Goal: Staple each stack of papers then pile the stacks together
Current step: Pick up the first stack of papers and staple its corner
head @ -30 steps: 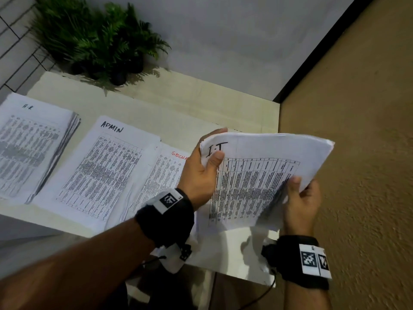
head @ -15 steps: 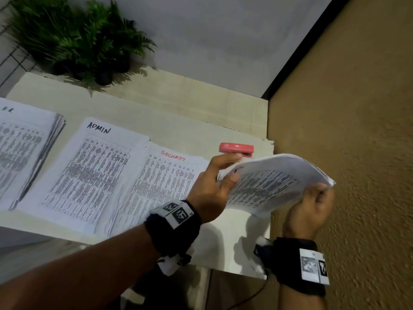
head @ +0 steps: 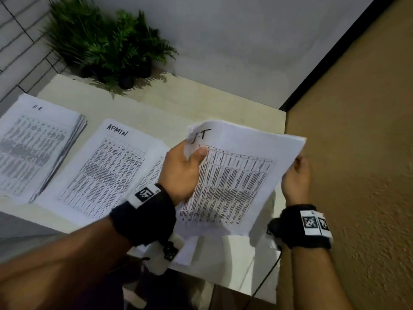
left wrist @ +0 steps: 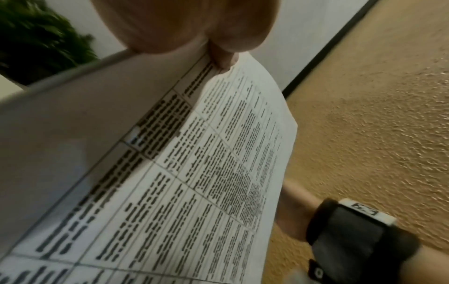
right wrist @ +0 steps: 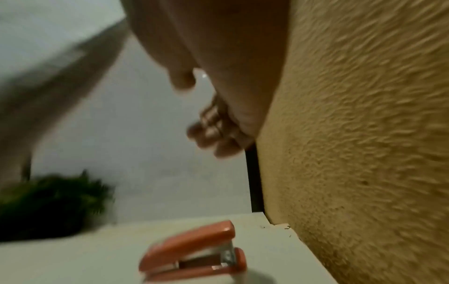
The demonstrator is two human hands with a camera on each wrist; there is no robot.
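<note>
Left hand (head: 181, 173) pinches the I.T stack (head: 234, 175) at its top-left corner, held above the counter (head: 201, 104). Right hand (head: 295, 177) is at the stack's right edge, its fingers curled; grip cannot be confirmed. The stapler (right wrist: 192, 251) lies on the counter below and just ahead of the right hand, the nearer one.

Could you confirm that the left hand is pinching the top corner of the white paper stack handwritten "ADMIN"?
Not quite: the head view shows the left hand pinching the white paper stack handwritten "I.T"; the white "ADMIN" paper stack lies on the table.
</note>
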